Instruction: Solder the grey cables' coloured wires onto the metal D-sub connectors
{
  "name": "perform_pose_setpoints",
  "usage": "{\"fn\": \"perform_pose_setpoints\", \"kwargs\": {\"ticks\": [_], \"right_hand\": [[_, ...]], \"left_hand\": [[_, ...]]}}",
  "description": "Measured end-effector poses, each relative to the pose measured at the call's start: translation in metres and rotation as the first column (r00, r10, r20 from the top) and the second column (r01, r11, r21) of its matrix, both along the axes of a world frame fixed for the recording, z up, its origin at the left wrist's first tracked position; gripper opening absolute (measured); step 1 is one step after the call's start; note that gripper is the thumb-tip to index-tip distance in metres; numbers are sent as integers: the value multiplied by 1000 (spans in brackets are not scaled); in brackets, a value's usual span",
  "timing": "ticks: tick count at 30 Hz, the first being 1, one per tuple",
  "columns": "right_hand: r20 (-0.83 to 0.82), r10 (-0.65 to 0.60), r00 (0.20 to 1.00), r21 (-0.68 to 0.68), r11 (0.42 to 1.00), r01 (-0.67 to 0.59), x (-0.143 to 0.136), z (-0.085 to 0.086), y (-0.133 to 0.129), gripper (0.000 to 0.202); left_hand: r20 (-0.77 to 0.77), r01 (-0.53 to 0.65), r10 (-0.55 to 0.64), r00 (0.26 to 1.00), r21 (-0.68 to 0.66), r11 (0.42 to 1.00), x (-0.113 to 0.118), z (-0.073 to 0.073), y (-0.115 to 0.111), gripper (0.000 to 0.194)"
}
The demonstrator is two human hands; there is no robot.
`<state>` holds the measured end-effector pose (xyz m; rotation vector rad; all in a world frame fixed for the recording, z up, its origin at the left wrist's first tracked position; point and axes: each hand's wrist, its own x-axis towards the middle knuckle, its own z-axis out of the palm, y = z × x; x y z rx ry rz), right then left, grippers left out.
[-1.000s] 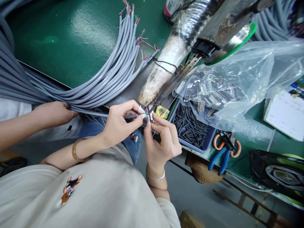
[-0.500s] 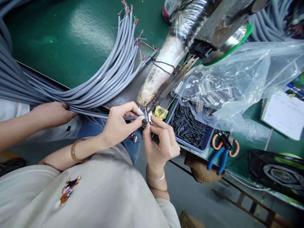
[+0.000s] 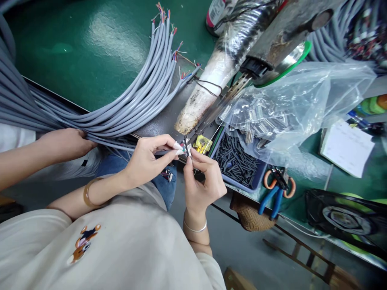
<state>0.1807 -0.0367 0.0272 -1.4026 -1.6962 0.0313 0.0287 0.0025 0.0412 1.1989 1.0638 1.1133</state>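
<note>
My left hand (image 3: pixel 148 159), a bangle on its wrist, pinches the thin coloured wires at the end of a grey cable. The fingertips touch the pin side of a small metal connector (image 3: pixel 187 146). On the connector's other side, my right hand (image 3: pixel 204 177) grips it between thumb and fingers. Just above is the iron's dark tip under a white wrapped tube (image 3: pixel 198 98). A yellow piece (image 3: pixel 202 144) lies right beside the connector. Many grey cables (image 3: pixel 130 106) with bare coloured ends fan over the green table (image 3: pixel 75 52).
Another person's hand (image 3: pixel 68 145) rests under the cables at left. Right of my hands are a blue tray (image 3: pixel 256 183) of black tubes, a plastic bag (image 3: pixel 311 96) of connectors, blue-handled pliers (image 3: pixel 270 201), paper (image 3: pixel 347 149) and a black fan (image 3: pixel 344 219).
The connector has turned more edge-on between my fingers, and my left hand sits slightly lower. The objects at the right have shifted left in view.
</note>
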Motion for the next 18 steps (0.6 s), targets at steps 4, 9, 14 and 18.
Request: {"fn": "perform_pose_setpoints", "kwargs": {"ticks": [4, 9, 14, 18], "right_hand": [[-15, 11, 1000, 0, 1000, -11, 0, 0, 1, 18], [-6, 15, 1000, -14, 1000, -16, 0, -2, 1, 17], [-16, 14, 1000, -10, 1000, -14, -1, -1, 2, 19], [-15, 5, 1000, 4, 1000, -5, -1, 1, 5, 19]], "left_hand": [[23, -7, 8, 1000, -21, 1000, 0, 0, 1, 3], [15, -46, 47, 999, -55, 997, 3, -1, 4, 5], [-32, -40, 40, 999, -29, 999, 5, -1, 7, 5], [-50, -34, 33, 998, -14, 999, 5, 2, 9, 4]]}}
